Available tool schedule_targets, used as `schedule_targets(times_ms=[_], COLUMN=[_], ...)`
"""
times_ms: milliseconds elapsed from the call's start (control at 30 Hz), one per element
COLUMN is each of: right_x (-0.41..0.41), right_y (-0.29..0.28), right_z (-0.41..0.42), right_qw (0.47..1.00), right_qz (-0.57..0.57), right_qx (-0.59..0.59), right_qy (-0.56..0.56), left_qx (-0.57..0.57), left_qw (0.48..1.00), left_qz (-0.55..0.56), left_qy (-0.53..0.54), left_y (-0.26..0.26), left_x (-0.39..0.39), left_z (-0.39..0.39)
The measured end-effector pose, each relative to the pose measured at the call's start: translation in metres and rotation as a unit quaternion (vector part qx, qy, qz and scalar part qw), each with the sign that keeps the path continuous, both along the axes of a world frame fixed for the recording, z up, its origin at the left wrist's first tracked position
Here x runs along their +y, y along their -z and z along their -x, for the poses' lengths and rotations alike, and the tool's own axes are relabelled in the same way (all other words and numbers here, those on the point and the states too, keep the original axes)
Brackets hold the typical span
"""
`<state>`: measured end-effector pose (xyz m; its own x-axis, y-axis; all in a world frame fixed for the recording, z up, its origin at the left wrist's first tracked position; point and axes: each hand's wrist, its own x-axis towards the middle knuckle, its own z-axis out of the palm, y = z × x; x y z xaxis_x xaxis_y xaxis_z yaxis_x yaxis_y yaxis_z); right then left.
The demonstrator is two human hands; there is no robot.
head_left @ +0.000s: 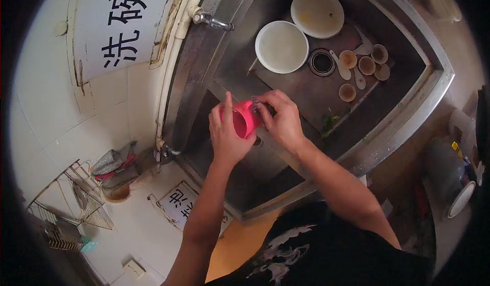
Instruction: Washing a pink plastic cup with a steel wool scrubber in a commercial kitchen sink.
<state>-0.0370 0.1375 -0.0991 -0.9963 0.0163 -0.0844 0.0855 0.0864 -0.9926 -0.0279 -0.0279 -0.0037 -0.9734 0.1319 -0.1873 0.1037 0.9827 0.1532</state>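
Note:
A pink cup (249,122) is held over the divider of a stainless steel double sink. My left hand (229,136) grips it from the left, index finger raised. My right hand (281,115) pinches a dark grey scouring pad (264,110) against the cup's right side. In the upper basin lie a white bowl (281,47) and, touching or nearly touching it, a large whitish dish (317,13). Right of the round drain (321,62) are several small cups or bowls (347,93) and white spoons (340,65).
Two metal taps (212,20) (170,151) stick out from the wall at the left. Green scraps (329,122) lie in the upper basin. A wire rack (86,205) and grey cloths (109,163) are on the lower left wall. The sink's broad metal rim (398,136) curves round the right.

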Motion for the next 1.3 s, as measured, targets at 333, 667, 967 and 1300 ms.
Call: schedule_targets(times_ms=[333,667,967,1300], right_x=[-0.015,-0.009,0.042,0.023], right_y=[-0.001,-0.003,0.019,0.005], right_z=[-0.021,-0.031,0.009,-0.002], right_qw=[0.997,0.999,0.991,0.951], right_qz=[0.063,0.036,0.119,0.178], right_qx=[0.038,-0.004,-0.027,0.127], right_qy=[0.025,0.027,-0.047,-0.22], left_qx=[0.013,0.019,-0.112,-0.009], left_qw=[0.998,0.999,0.977,1.0], left_qz=[-0.03,-0.038,0.035,-0.012], left_qy=[-0.053,-0.011,0.176,-0.012], left_y=[0.007,0.005,-0.023,-0.002], left_x=[0.012,0.007,-0.018,0.001], left_z=[0.003,-0.005,0.018,-0.012])
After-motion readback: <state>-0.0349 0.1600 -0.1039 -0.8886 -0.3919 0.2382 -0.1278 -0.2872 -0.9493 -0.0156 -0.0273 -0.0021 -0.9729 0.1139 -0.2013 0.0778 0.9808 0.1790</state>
